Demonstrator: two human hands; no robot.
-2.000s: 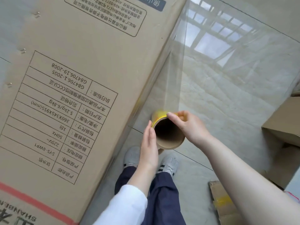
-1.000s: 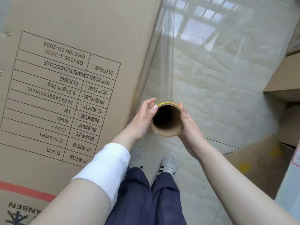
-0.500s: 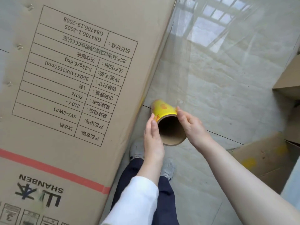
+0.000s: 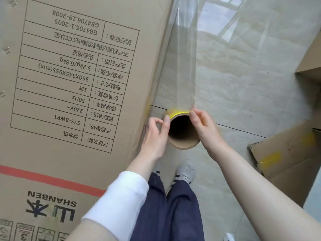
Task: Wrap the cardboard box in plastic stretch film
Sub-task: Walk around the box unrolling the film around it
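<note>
A tall cardboard box (image 4: 73, 94) with a printed specification table and a red stripe fills the left half of the view. Just right of its edge I hold a stretch film roll (image 4: 182, 133), seen end-on, with a brown cardboard core and a yellow rim. My left hand (image 4: 155, 136) grips the roll's left side with curled fingers. My right hand (image 4: 204, 127) grips its right side, fingers curled over the rim. A clear sheet of film (image 4: 182, 58) runs from the roll up along the box's right edge.
Glossy tiled floor (image 4: 243, 80) lies to the right. Flattened and open cardboard boxes (image 4: 286, 157) sit at the right edge. My legs in dark trousers and my shoes (image 4: 185, 171) are directly below the roll.
The roll has tipped from showing its yellow side to nearly end-on. Both hands have stayed on its two sides, and the film sheet now stands out more clearly along the box edge.
</note>
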